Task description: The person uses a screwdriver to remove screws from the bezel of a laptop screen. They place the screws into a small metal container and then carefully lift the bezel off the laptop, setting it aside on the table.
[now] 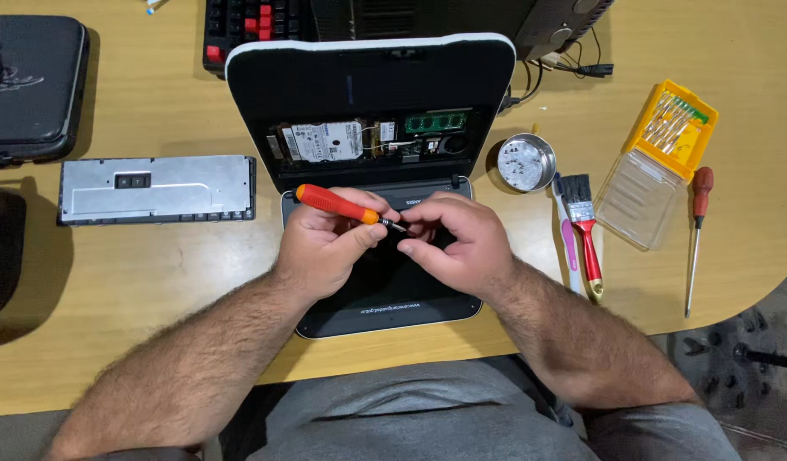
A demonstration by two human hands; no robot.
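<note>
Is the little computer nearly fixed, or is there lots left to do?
Partly. The laptop lies flipped, its bottom cover off, hard drive and memory stick showing. The keyboard panel lies aside. The left hand holds the red screwdriver; the right hand pinches its tip. Closing up remains.

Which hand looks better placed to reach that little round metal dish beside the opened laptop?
The right hand, probably. The metal dish sits on the table to the right of the laptop, on that hand's side. The left hand grips the orange screwdriver and would have to cross over.
</note>
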